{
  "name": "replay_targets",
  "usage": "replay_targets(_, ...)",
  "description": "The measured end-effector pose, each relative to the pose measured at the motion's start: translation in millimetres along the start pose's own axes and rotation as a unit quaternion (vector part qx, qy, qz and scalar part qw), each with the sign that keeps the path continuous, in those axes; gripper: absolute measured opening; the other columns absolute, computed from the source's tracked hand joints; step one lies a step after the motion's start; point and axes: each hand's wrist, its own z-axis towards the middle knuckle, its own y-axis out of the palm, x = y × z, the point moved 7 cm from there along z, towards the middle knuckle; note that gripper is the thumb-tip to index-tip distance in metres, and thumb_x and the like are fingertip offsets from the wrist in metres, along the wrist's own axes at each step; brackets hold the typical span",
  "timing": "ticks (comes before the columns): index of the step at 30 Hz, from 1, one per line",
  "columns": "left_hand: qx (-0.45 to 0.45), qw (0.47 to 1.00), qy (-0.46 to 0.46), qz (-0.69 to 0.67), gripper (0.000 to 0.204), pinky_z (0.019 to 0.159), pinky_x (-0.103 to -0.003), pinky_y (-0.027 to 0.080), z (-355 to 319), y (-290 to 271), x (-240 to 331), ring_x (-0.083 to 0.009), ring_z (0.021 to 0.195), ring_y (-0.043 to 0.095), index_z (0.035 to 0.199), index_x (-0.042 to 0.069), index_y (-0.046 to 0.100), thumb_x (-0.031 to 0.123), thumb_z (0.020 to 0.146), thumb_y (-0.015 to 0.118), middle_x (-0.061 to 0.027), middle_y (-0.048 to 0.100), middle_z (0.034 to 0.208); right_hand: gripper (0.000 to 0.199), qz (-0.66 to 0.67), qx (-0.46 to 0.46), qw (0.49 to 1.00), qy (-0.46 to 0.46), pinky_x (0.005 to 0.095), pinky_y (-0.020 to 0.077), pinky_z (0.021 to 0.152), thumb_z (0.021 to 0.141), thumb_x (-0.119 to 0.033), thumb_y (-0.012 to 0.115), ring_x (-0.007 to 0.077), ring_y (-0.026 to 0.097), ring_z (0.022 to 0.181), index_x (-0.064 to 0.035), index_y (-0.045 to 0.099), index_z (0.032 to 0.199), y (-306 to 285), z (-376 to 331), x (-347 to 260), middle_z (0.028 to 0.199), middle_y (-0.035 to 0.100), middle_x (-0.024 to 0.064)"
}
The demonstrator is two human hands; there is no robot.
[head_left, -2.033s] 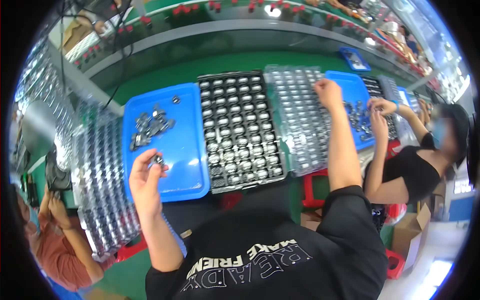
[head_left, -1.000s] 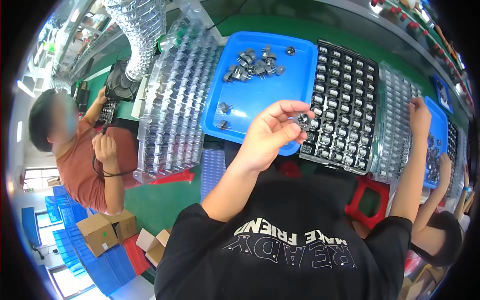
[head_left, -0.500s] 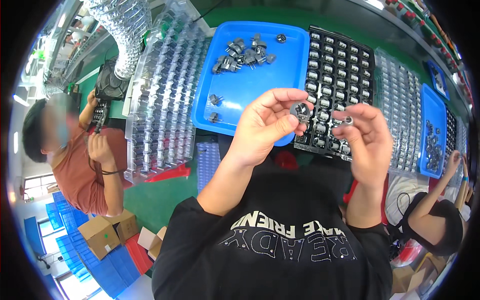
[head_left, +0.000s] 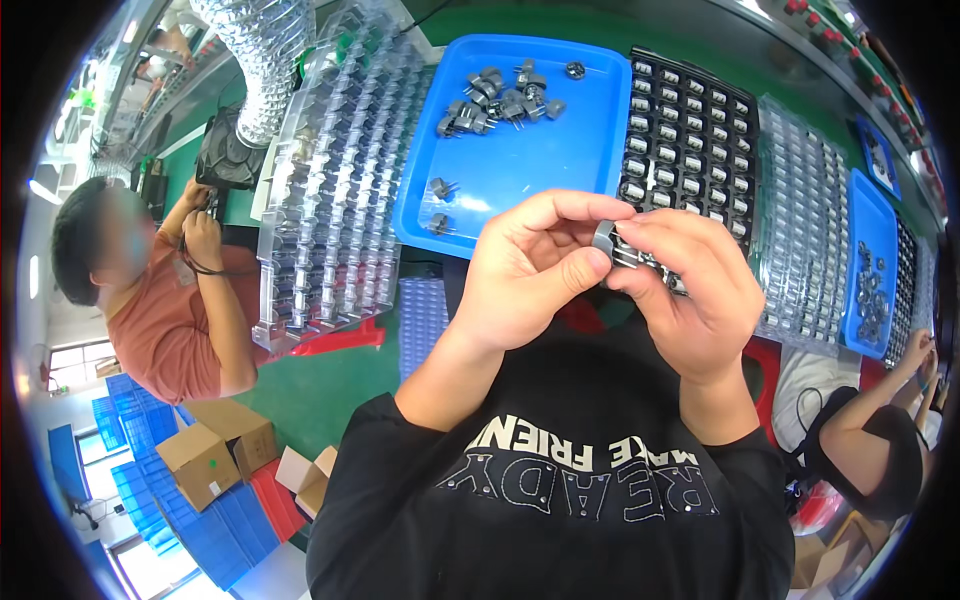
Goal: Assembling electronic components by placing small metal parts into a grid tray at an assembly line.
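My left hand (head_left: pixel 535 275) pinches a round grey plug part (head_left: pixel 605 238) between thumb and fingers, its metal pins pointing toward my right hand. My right hand (head_left: pixel 705 275) has its thumb and index finger closed at the pin side of that part. The small silver cylinder held there earlier is now mostly hidden by the fingers. Beyond my hands lies a blue tray (head_left: pixel 520 175) with a heap of similar grey plug parts (head_left: pixel 500 100) and a few loose ones. To its right, a black tray (head_left: pixel 690 62) holds rows of small silver cylinders.
Stacked clear plastic trays (head_left: pixel 340 170) stand left of the blue tray; another clear tray (head_left: pixel 805 225) is at right. A second blue tray (head_left: pixel 860 215) lies farther right. One co-worker (head_left: pixel 180 310) sits left, another (head_left: pixel 860 440) right. Cardboard boxes (head_left: pixel 205 465) are at lower left.
My right hand has moved left to meet my left hand at the grey plug part. The plug has turned so its pins point right.
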Motion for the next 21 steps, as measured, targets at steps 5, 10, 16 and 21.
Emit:
replay_targets(5, -0.001, 1.000, -0.005, 0.015, 0.039, 0.091, -0.031, 0.054, 0.1, -2.1, -1.7, -0.0173, 0.106, 0.065, 0.123, -0.008, 0.060, 0.009, 0.091, 0.074, -0.0139, 0.067, 0.118, 0.027, -0.017, 0.000, 1.000, 0.000, 0.0320, 0.0568, 0.069, 0.075, -0.009, 0.083, 0.0240, 0.069, 0.082, -0.0008, 0.073, 0.099, 2.4, -4.0, 0.1, 0.093, 0.070, 0.0110)
replay_targets(10, 0.007, 1.000, -0.026, 0.012, 0.038, 0.091, -0.032, 0.055, -5.5, -12.5, -11.1, -0.0178, 0.104, 0.066, 0.122, -0.009, 0.060, 0.004, 0.089, 0.074, -0.0151, 0.067, 0.117, 0.031, -0.035, -0.015, 0.999, 0.023, 0.0316, 0.0564, 0.075, 0.075, -0.009, 0.084, 0.0247, 0.069, 0.087, -0.0017, 0.073, 0.103, 5.7, -16.8, 6.5, 0.098, 0.071, 0.0115)
replay_targets(16, -0.007, 1.000, -0.014, -0.008, 0.034, 0.090, -0.030, 0.055, -12.2, -16.0, -22.5, -0.0169, 0.101, 0.067, 0.123, -0.007, 0.062, -0.003, 0.090, 0.069, -0.0132, 0.068, 0.115, 0.033, 0.008, 0.005, 0.999, 0.047, 0.0299, 0.0551, 0.068, 0.073, -0.013, 0.086, 0.0206, 0.067, 0.081, -0.0041, 0.074, 0.103, 11.2, -32.9, 13.6, 0.092, 0.070, 0.0090)
replay_targets(21, -0.005, 0.999, -0.038, -0.006, 0.034, 0.090, -0.030, 0.056, -15.9, -12.0, -27.4, -0.0174, 0.101, 0.067, 0.123, -0.008, 0.061, -0.003, 0.091, 0.068, -0.0141, 0.067, 0.116, 0.033, 0.016, -0.009, 0.998, 0.055, 0.0295, 0.0547, 0.069, 0.072, -0.015, 0.086, 0.0200, 0.067, 0.081, -0.0054, 0.076, 0.101, 6.4, -36.0, 14.5, 0.092, 0.070, 0.0081)
